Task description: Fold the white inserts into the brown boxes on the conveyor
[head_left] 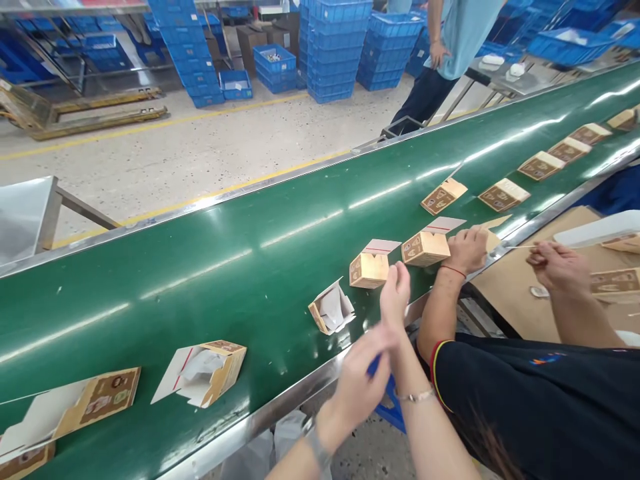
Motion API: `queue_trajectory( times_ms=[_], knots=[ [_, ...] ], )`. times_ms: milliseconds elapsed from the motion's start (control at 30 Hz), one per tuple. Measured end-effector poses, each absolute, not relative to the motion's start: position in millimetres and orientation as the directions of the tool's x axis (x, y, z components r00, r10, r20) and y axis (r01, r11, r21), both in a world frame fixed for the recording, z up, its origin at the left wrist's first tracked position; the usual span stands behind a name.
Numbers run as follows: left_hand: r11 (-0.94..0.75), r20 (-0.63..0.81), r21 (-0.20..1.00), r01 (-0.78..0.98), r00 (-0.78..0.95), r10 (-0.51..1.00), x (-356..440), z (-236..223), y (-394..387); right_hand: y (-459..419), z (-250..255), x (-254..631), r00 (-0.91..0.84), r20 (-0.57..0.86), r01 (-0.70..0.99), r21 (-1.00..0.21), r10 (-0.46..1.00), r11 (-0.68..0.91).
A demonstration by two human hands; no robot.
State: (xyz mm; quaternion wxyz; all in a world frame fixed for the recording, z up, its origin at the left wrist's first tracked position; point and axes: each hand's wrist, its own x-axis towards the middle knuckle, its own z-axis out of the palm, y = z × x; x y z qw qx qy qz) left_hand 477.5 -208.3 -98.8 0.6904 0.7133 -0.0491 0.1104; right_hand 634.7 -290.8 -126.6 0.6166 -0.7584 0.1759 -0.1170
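My left hand [364, 370], with a grey band at the wrist, is over the near edge of the conveyor. Its fingers are blurred and curved, with a gap beside the thumb and nothing visible in them. Just past it, my right hand [396, 293], wearing a bracelet, has its fingers extended by the right side of a small brown carton [369, 270]; contact is unclear. That carton's white flap with a red line stands up behind. To its left, an open carton [332, 308] shows white material inside. Another open carton [213, 373] lies farther left on the belt.
The green conveyor belt [280, 267] runs diagonally, with more cartons [504, 195] up right. A co-worker's hand [467, 250] is beside a carton [425, 248]; their other hand [557, 263] holds something thin. Blue crates [337, 50] and a standing person [465, 33] are beyond.
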Motion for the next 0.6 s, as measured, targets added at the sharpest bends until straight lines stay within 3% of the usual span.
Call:
queue_trajectory(
  times_ms=[33,133,233,333,467,600],
  knots=[
    [-0.086,0.276,0.960,-0.268,0.956,0.103,453,-105,-197,-291,-124,623,0.922,0.003,-0.078,-0.978,-0.387,-0.192],
    [-0.213,0.115,0.976,-0.046,0.939,0.324,416,-127,-167,-287,-126,584,0.997,-0.005,-0.013,-0.994,-0.074,-0.108],
    [-0.250,0.009,0.966,0.062,0.962,0.272,427,-143,-152,-277,-138,550,0.972,-0.137,-0.135,-0.991,0.191,-0.019],
    [-0.256,0.047,0.967,0.023,0.963,0.264,444,-149,-145,-268,-146,519,0.967,-0.138,-0.129,-0.990,0.213,-0.052],
    [-0.332,0.099,0.943,0.017,0.939,0.328,439,-156,-136,-263,-146,488,0.969,-0.036,0.028,-0.966,0.243,-0.255],
    [-0.396,0.071,0.917,0.055,0.952,0.297,436,-158,-129,-265,-142,487,0.962,0.066,0.167,-0.908,0.264,-0.384]
  ],
)
